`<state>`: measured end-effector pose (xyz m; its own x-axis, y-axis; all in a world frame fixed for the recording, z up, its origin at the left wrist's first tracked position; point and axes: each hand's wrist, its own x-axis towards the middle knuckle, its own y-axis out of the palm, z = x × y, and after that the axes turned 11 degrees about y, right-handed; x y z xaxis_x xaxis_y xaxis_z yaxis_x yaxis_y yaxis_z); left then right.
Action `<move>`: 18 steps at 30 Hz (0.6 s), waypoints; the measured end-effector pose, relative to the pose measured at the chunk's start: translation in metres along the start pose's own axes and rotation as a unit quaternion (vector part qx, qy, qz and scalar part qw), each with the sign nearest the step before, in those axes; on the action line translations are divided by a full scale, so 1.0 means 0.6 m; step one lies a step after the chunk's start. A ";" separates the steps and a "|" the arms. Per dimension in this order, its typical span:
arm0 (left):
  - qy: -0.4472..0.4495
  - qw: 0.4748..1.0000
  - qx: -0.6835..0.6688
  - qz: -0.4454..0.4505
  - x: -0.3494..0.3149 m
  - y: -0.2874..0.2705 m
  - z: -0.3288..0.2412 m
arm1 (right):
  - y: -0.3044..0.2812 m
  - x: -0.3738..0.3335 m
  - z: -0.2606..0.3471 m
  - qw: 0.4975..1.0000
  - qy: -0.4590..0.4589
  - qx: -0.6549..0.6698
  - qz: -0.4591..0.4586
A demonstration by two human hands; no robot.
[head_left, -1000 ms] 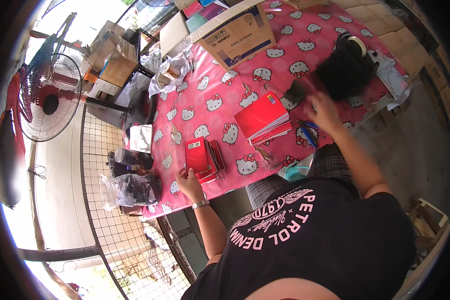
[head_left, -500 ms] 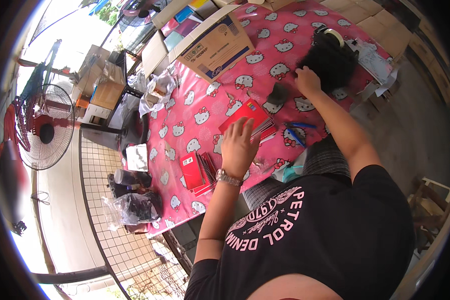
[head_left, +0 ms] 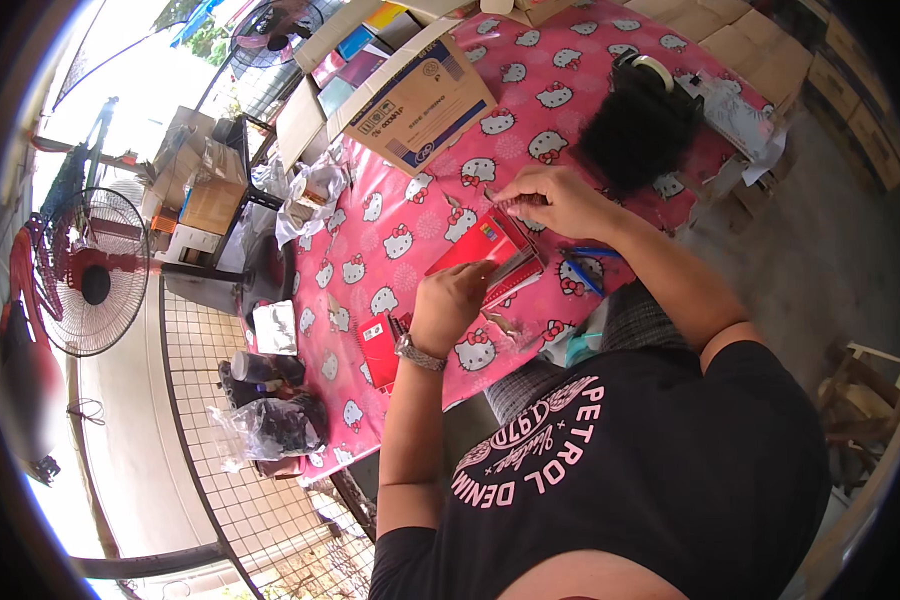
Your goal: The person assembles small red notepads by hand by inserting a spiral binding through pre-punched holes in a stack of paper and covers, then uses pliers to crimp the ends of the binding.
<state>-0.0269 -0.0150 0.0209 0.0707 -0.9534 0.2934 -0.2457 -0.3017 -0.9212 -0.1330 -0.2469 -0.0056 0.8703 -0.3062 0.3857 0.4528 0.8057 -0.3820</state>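
Observation:
A stack of red notebooks (head_left: 482,246) lies near the table's front edge. My left hand (head_left: 452,302) is at its left side, fingers curled together over the edge of the top cover. Just beyond the stack's far right corner is my right hand (head_left: 555,198), thumb and fingertips pinched together above the table. Whatever lies between those fingertips is too small to make out. Left of my left hand sit more red spiral notebooks (head_left: 377,350), partly covered by it. Two blue pens (head_left: 583,276) rest to the right of the stack.
A large cardboard box (head_left: 420,105) stands at the far side of the pink patterned tablecloth (head_left: 515,150). At far right are a black fuzzy bundle (head_left: 638,138) and a tape roll (head_left: 654,72). Plastic-wrapped dark items (head_left: 282,415) sit by the left edge, near a standing fan (head_left: 95,280).
My right hand has come left from beside the black bundle to the notebooks' far corner and now pinches. The left hand's spread fingers have curled in at the stack's left edge.

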 end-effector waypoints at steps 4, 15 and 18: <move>-0.046 0.998 -0.041 0.027 0.010 -0.016 0.000 | 0.004 -0.006 -0.010 0.998 0.005 -0.017 0.056; -0.012 0.998 0.042 0.046 0.009 -0.003 -0.009 | 0.001 -0.019 -0.009 0.999 0.011 -0.025 0.043; -0.014 0.999 0.014 0.049 0.007 -0.002 -0.002 | 0.004 -0.021 -0.009 0.999 0.010 -0.027 0.037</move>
<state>-0.0274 -0.0184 0.0236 0.0751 -0.9781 0.1943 -0.2257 -0.2065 -0.9521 -0.1415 -0.2436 -0.0157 0.9052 -0.2579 0.3377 0.3966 0.7984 -0.4532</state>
